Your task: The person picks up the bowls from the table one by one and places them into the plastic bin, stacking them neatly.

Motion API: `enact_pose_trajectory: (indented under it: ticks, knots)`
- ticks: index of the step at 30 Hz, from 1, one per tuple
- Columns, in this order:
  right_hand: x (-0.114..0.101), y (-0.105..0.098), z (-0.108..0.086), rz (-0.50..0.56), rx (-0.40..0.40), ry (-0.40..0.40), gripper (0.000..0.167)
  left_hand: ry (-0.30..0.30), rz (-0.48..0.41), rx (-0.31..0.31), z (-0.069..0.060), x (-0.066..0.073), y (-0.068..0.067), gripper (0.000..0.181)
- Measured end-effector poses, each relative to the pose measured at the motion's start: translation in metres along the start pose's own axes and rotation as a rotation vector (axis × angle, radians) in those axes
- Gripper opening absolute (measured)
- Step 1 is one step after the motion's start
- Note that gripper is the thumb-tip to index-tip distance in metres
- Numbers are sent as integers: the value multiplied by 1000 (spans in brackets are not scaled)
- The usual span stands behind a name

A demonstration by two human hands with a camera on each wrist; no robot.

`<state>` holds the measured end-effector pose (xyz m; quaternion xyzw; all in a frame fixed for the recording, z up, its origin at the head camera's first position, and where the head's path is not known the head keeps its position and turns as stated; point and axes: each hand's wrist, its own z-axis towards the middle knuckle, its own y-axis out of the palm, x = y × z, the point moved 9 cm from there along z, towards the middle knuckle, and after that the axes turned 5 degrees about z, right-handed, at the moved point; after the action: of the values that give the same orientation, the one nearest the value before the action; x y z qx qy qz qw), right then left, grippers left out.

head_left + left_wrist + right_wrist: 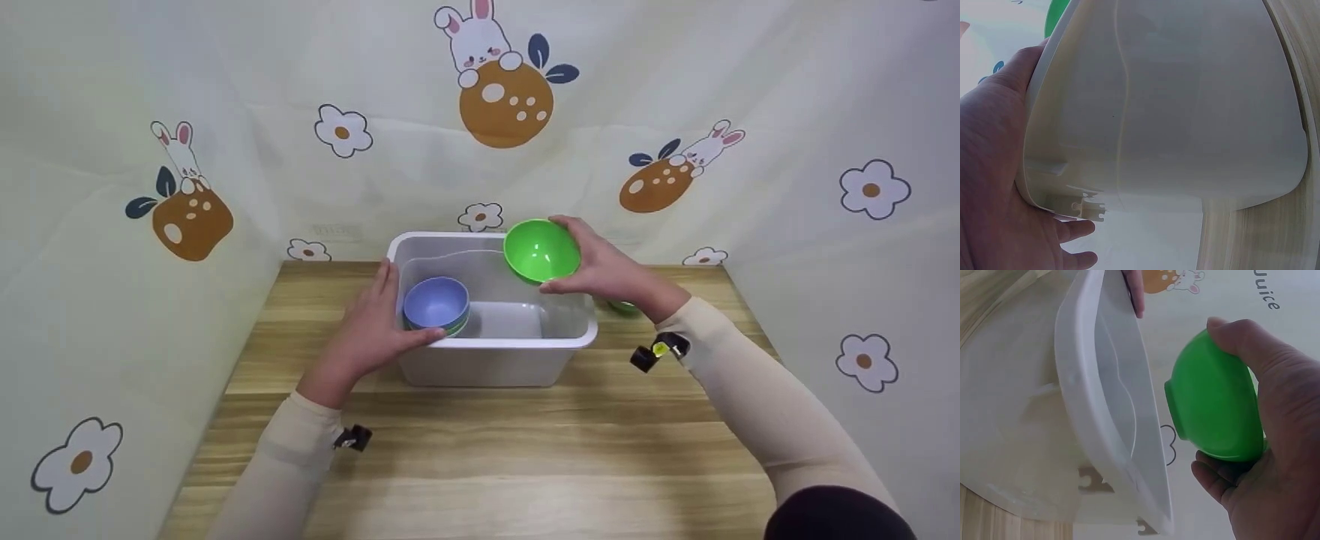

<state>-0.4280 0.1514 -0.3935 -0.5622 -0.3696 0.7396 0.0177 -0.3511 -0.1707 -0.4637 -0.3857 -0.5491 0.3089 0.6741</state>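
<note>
A white plastic bin (480,364) stands on the wooden table. My left hand (371,326) rests on its near left corner, thumb over the front rim and fingers straight along the left side; in the left wrist view the hand (994,146) lies against the rim. Inside the bin, at the left, sits a blue bowl (436,301) stacked on green ones. Above the bin's right part, my right hand (600,262) grips a green bowl (540,251) by its edge, tilted with its hollow toward the head camera. The right wrist view shows the green bowl (1216,399) apart from the bin.
Another green item (624,307) stands on the table right of the bin, mostly hidden behind my right wrist. The wooden table (480,465) extends in front of the bin. Patterned curtains (405,180) enclose the table at the back and sides.
</note>
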Motion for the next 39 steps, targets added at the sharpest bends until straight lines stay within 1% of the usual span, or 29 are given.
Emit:
enact_pose_trajectory:
  ticks: [7, 11, 14, 21, 27, 34, 39]
  knots:
    - [-4, 6, 7, -13, -29, -3, 117, 2, -4, 0, -1, 0, 1, 151]
    - [-4, 10, 11, -18, -48, 15, 117, 5, -21, 3, -1, 0, 1, 150]
    - [-4, 13, 14, -22, -67, 31, 118, 8, -17, 4, -1, 0, 1, 150]
    - [-6, 20, 24, -44, -113, 41, 121, -1, -13, 0, -1, -2, 3, 151]
    - [-10, 26, 33, -67, -147, 13, 121, 1, -5, 0, 0, -2, 2, 152]
    - [-13, 38, 44, -64, -198, 0, 120, 6, 10, 4, 0, 0, 0, 153]
    - [-18, 45, 49, -84, -217, -30, 118, 1, 2, 4, 0, 0, 0, 152]
